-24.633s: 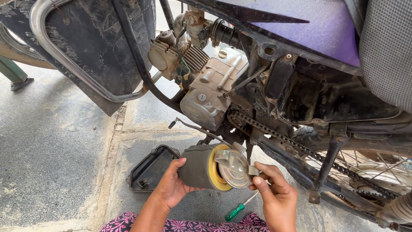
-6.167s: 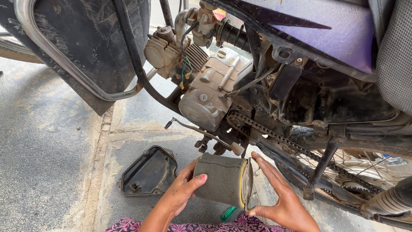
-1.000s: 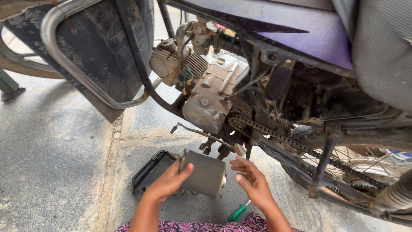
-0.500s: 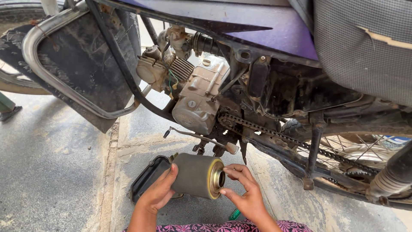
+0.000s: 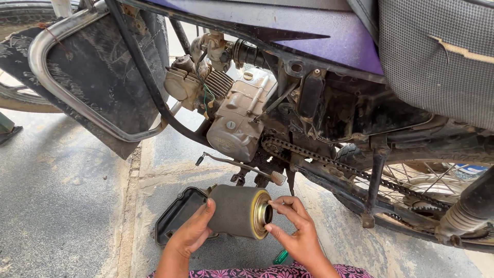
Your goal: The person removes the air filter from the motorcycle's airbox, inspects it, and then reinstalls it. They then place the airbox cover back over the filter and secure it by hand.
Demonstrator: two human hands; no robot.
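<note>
A cylindrical air filter [image 5: 238, 211], dark foam with a yellow end ring, is held on its side just above the concrete ground [image 5: 77, 206], below the motorcycle engine [image 5: 242, 121]. The left hand [image 5: 193, 231] cups its foam body with curled fingers; the right hand [image 5: 296, 231] pinches the rim of its open end. A black plastic cover [image 5: 177, 216] lies just behind, a green-handled screwdriver [image 5: 280, 256] beneath the right hand.
</note>
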